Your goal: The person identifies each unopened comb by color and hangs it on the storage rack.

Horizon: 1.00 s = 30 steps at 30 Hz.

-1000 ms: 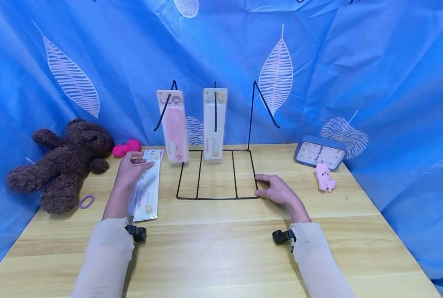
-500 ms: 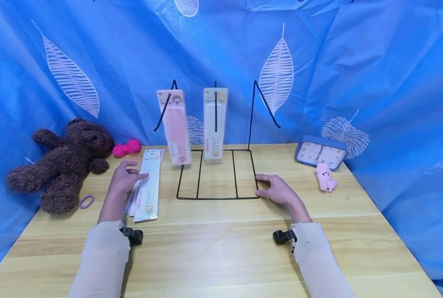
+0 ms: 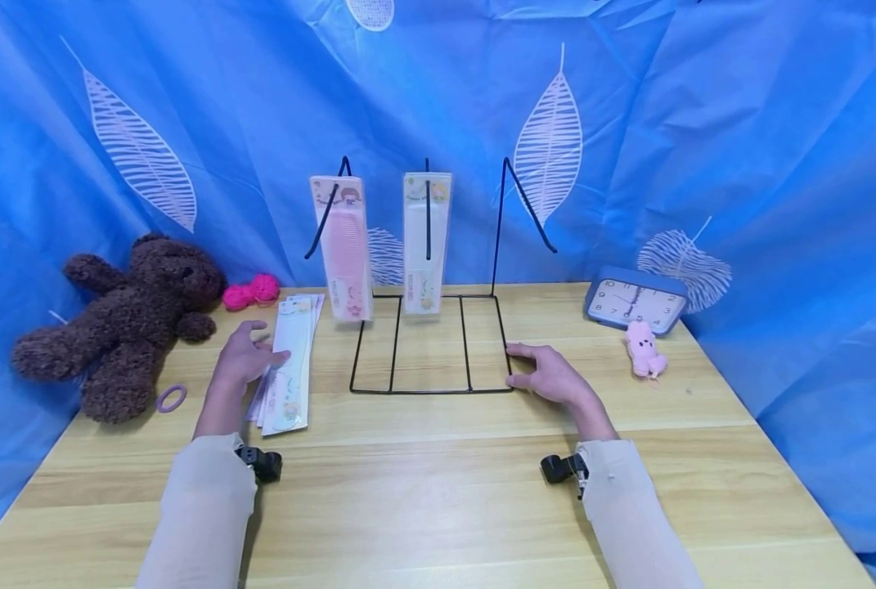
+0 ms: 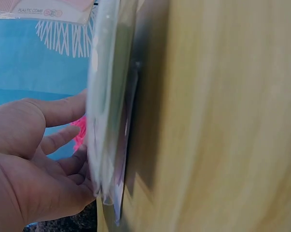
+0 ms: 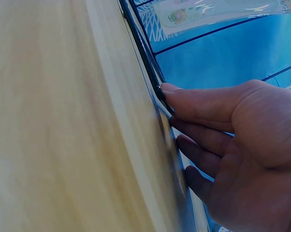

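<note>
Left hand [image 3: 242,360]: fingers relaxed, resting on the comb packets [image 3: 288,368] stacked near the worktop's left edge.
Right hand [image 3: 551,376]: fingers straight, pressing the wire rack [image 3: 429,343] base, apparently steadying it.

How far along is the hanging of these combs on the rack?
Two packaged combs, pink and white, already hang on the black wire rack. The left hand touches the flat stack of comb packs; the right hand rests against the rack's base. The third hook is bare.

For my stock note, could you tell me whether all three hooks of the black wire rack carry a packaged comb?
No: the black wire rack's right hook hangs bare.
</note>
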Motion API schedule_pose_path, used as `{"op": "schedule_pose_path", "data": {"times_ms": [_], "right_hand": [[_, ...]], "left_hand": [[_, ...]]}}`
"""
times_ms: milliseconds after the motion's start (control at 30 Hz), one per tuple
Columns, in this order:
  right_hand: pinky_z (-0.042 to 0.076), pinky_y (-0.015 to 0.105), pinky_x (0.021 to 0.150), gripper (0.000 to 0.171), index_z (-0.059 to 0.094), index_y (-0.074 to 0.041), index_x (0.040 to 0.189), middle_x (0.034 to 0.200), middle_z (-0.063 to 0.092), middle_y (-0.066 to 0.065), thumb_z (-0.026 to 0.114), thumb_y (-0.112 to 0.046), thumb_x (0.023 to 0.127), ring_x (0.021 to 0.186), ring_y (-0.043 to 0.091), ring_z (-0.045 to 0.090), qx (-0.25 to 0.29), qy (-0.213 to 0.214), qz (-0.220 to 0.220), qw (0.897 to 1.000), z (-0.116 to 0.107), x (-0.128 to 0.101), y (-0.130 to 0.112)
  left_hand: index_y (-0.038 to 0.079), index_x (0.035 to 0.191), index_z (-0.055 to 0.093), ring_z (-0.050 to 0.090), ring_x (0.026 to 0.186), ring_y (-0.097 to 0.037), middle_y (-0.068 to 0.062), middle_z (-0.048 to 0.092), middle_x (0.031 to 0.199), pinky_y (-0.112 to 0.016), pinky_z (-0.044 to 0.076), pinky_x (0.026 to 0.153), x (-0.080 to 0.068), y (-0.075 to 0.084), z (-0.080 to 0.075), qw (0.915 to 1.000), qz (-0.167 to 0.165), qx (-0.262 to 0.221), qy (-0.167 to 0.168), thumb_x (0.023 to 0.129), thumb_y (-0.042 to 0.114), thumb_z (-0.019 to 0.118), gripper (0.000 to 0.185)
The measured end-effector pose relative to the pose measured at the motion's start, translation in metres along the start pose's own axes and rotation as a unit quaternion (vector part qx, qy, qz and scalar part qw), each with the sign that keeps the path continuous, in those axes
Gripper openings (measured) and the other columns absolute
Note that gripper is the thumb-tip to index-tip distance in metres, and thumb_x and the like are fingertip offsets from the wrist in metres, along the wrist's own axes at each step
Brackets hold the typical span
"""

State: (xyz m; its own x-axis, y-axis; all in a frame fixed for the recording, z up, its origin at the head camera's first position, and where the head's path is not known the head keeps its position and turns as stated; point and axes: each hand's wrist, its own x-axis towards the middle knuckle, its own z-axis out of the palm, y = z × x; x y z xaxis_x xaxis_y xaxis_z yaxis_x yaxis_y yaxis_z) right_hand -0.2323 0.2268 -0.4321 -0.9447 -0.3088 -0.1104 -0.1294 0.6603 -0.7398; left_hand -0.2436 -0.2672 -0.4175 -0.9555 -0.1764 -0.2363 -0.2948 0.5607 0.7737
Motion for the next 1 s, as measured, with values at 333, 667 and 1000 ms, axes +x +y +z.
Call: {"op": "schedule_pose_path", "data": {"times_ms": [333, 667, 1000], "right_hand": [[0.017, 0.056, 0.119, 0.062, 0.049, -0.001, 0.147, 0.155, 0.041, 0.021, 0.073, -0.012, 0.092, 0.146, 0.043, 0.028, -0.001, -0.001, 0.003, 1.0, 0.0, -0.001, 0.0], [0.017, 0.057, 0.119, 0.062, 0.049, 0.0, 0.147, 0.154, 0.041, 0.022, 0.073, -0.012, 0.092, 0.146, 0.043, 0.028, 0.001, -0.002, 0.001, 1.0, 0.0, 0.0, 0.0], [0.017, 0.057, 0.118, 0.062, 0.049, 0.0, 0.147, 0.155, 0.041, 0.022, 0.073, -0.013, 0.092, 0.146, 0.043, 0.028, -0.003, -0.002, -0.002, 1.0, 0.0, 0.001, 0.001]], "left_hand": [[-0.004, 0.154, 0.032, 0.049, 0.127, -0.041, -0.032, 0.043, 0.147, -0.049, 0.043, 0.101, 0.005, -0.007, -0.004, 0.999, -0.021, -0.033, 0.02, 0.1, 0.016, 0.061, 0.064], [0.0, 0.149, 0.044, 0.054, 0.113, -0.031, -0.027, 0.051, 0.14, -0.033, 0.044, 0.083, -0.005, 0.001, -0.014, 0.9963, 0.0, -0.074, 0.045, 0.103, 0.015, 0.054, 0.049], [-0.002, 0.127, 0.056, 0.051, 0.094, -0.015, -0.01, 0.057, 0.113, -0.027, 0.043, 0.078, -0.022, 0.016, -0.037, 0.9921, 0.065, -0.064, 0.086, 0.103, 0.024, 0.059, 0.036]]}}
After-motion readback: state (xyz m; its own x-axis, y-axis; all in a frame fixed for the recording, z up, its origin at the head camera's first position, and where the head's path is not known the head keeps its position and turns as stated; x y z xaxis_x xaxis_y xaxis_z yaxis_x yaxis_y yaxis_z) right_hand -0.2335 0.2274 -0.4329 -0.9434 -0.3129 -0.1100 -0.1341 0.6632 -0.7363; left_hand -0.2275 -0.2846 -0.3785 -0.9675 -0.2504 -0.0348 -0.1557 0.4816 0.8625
